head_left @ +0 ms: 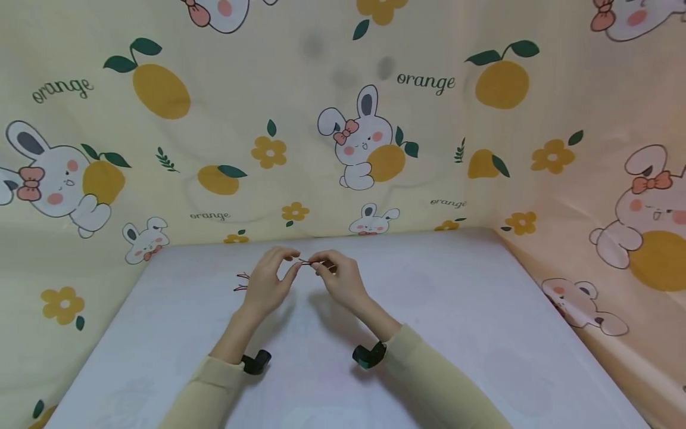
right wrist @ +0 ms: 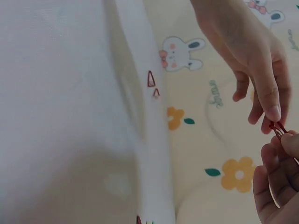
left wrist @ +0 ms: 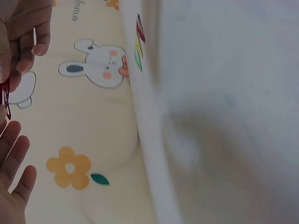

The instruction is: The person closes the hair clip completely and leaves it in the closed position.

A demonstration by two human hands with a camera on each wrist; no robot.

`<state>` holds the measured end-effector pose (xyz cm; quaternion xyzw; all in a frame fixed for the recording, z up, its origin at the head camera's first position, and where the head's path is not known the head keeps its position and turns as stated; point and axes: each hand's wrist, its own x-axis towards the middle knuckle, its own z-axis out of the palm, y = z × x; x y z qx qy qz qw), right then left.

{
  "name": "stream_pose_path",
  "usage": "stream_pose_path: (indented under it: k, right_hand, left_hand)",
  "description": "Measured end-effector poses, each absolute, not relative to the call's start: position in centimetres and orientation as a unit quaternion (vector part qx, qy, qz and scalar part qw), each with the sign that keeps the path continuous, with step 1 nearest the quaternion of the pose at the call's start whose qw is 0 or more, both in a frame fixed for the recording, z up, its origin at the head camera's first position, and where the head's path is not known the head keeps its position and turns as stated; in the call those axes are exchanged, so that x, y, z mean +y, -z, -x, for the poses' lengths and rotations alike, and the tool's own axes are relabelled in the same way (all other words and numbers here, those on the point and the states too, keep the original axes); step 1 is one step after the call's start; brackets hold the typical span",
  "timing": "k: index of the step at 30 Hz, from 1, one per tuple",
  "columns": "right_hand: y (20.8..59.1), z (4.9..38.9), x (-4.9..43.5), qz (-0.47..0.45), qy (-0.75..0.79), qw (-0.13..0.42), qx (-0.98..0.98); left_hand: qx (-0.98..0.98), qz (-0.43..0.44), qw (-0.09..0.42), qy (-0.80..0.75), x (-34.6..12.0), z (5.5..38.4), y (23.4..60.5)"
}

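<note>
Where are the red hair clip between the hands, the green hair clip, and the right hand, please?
Red hair clip [left wrist: 6, 94], left wrist view: its exposed part.
Green hair clip [left wrist: 138, 60], left wrist view: midway along its length.
Right hand [head_left: 341, 281], head view: the back of the hand.

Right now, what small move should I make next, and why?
I'd probably keep your right hand steady and gently squeeze the red clip with your left hand: the right pinches one end, the left's fingertips are right at the other, and the clip's strands look spread apart, though I can't be sure it's open.
</note>
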<state>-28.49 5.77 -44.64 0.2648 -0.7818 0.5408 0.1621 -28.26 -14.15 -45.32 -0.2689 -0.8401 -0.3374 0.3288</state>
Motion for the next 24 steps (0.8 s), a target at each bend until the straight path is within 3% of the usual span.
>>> stream_pose_path:
  k: [24]
  right_hand:
    - [44.0, 26.3, 11.2, -0.19, -0.587, 0.183, -0.765]
  left_hand:
    - [-0.805, 0.298, 0.298, 0.418, -7.2, 28.2, 44.9]
